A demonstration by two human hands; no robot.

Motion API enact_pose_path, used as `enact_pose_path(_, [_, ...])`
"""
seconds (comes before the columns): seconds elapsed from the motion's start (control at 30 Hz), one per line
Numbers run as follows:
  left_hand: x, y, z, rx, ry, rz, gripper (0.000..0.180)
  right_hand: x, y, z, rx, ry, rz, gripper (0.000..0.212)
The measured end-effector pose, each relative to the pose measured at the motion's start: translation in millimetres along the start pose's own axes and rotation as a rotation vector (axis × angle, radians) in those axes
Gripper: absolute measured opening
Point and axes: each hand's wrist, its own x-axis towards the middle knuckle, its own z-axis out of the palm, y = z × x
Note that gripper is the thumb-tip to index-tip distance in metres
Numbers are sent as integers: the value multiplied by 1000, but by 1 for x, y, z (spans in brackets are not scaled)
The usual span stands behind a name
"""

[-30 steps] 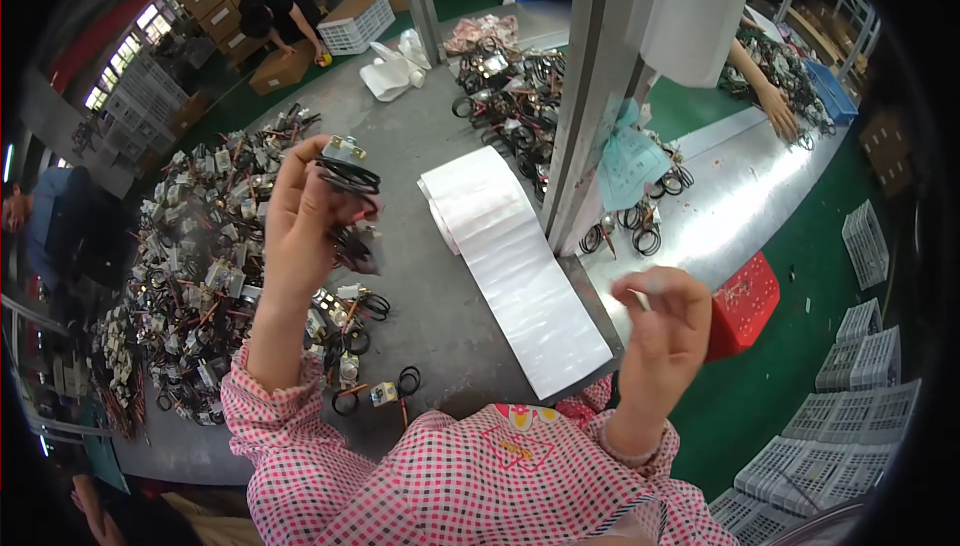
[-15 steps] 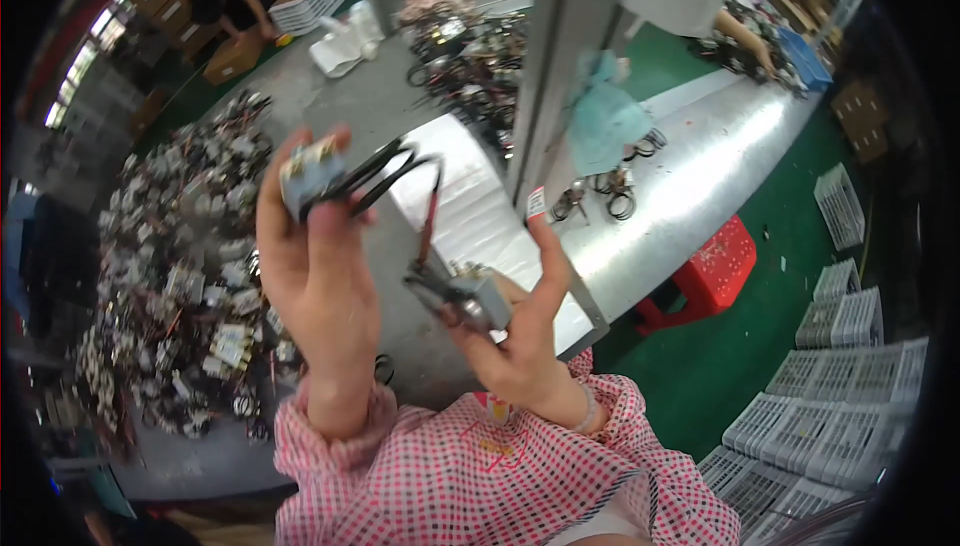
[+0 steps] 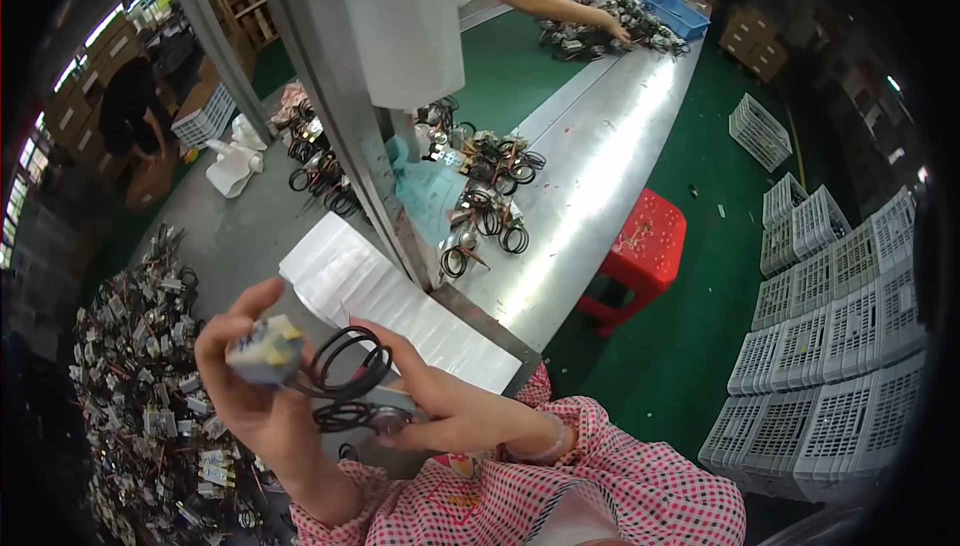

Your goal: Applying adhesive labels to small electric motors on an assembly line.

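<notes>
In my left hand [image 3: 268, 408], the fingers close round a small grey boxy thermostat [image 3: 262, 354] with pale yellow bits on top, slightly blurred. My right hand [image 3: 450, 408] pinches a second thermostat with a round metal stem [image 3: 388, 420], its body partly covered by my fingers. Coiled black leads [image 3: 352, 364] hang between the two hands, which are close together over the near table edge. I cannot tell which coil belongs to which part. Beneath and beyond my hands lies a white padded sheet [image 3: 400, 311].
A large heap of similar parts [image 3: 140, 366] covers the table's left side. More coiled parts [image 3: 490, 191] lie beyond a metal post [image 3: 340, 96], near a teal cloth [image 3: 428, 196]. A red stool [image 3: 645, 246] and stacked grey crates [image 3: 810, 346] stand right. A co-worker's arm [image 3: 560, 8] reaches over another heap.
My view has turned to the right. My hands, held apart before with a lead stretched between them, have come together and lower, and the leads now show as round coils.
</notes>
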Motion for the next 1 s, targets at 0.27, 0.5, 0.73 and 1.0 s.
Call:
enact_pose_path(0.27, [-11, 14, 34, -258, -53, -301, 47, -23, -25, -14, 158, -4, 55, 88])
enact_pose_path(0.5, [-6, -17, 27, -782, -63, -749, 23, -24, -7, -6, -603, 243, -309, 94])
enact_pose_path(0.73, [-12, -23, 26, -660, 210, -271, 20, -28, -12, -7, -268, 154, -147, 96])
enact_pose_path(1.0, [-18, -34, 43, -551, 103, -93, 31, -26, -15, 3, 349, 20, 104, 101])
